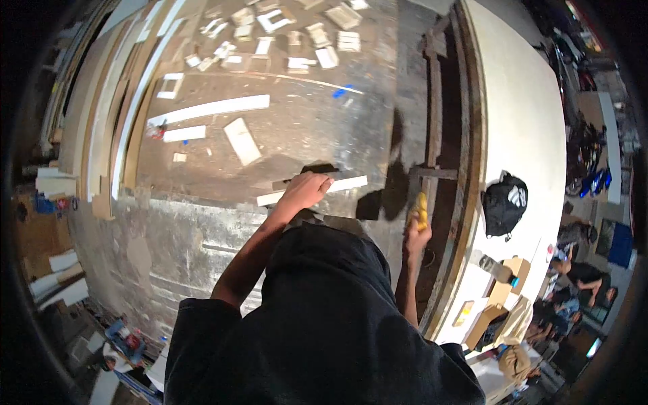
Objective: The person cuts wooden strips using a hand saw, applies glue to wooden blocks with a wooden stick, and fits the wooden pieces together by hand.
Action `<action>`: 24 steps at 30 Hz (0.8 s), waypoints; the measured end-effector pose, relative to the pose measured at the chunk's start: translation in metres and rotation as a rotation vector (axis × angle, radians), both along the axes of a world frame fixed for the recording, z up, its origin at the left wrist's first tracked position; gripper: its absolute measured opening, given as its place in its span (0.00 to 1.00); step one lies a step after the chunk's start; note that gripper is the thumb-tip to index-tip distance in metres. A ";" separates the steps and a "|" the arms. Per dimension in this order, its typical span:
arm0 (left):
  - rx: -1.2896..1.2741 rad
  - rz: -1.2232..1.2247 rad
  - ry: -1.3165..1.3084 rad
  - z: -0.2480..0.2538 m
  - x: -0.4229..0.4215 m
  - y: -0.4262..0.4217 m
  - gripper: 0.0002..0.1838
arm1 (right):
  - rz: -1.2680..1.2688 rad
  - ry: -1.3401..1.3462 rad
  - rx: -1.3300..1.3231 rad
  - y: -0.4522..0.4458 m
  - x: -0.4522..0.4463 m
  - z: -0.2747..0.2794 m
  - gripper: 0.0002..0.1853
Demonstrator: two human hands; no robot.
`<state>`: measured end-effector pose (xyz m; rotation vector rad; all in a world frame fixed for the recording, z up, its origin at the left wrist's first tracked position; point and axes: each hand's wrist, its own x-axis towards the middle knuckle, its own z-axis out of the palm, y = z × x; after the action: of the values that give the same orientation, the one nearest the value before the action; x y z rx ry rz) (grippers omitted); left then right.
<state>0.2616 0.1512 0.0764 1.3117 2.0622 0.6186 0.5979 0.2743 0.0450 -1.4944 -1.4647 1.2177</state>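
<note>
My left hand point(307, 191) is closed over the middle of a narrow white strip point(347, 183), which lies slantwise near the front of the worktable. A dark shape point(320, 167) shows just beyond my knuckles; I cannot make out what it is. Out to the right, my right hand point(417, 237) grips a yellow tool point(422, 210) held away from the strip. Its kind is not clear from here. On the table beyond my left hand lie a pale rectangular block point(242, 142), a short white strip point(185, 133) and a long white strip point(216, 109).
Many small pale wooden pieces point(296, 64) are scattered at the table's far side. Long boards point(128, 101) run along the left. A white-topped table point(520, 121) on the right bears a black backpack point(505, 206), a bottle point(498, 268) and an open cardboard box point(483, 327). Several people sit at far right.
</note>
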 end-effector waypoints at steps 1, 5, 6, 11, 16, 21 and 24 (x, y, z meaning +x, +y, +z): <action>-0.021 -0.076 -0.014 -0.022 0.016 0.016 0.21 | 0.019 0.076 -0.066 0.013 0.009 -0.012 0.12; -0.069 -0.206 -0.029 -0.066 0.054 0.065 0.22 | 0.154 -0.003 -0.157 0.052 0.031 -0.074 0.16; -0.119 -0.205 -0.020 -0.065 0.061 0.074 0.22 | 0.185 0.014 -0.156 0.060 0.038 -0.102 0.17; -0.086 -0.174 0.125 -0.069 0.083 0.098 0.23 | 0.163 0.079 -0.258 0.066 0.015 -0.128 0.13; -0.012 -0.130 0.240 -0.088 0.095 0.093 0.24 | 0.242 0.073 -0.485 0.065 0.003 -0.086 0.16; 0.074 -0.061 0.246 -0.095 0.091 0.091 0.27 | 0.354 0.131 -0.515 0.065 -0.004 -0.086 0.16; -0.025 -0.040 0.278 -0.091 0.088 0.086 0.27 | 0.423 0.060 -0.492 0.064 -0.012 -0.102 0.15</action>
<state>0.3492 0.2376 -0.0148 1.4909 2.2484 0.4095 0.5863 0.3381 -0.0565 -1.4688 -1.5614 1.9743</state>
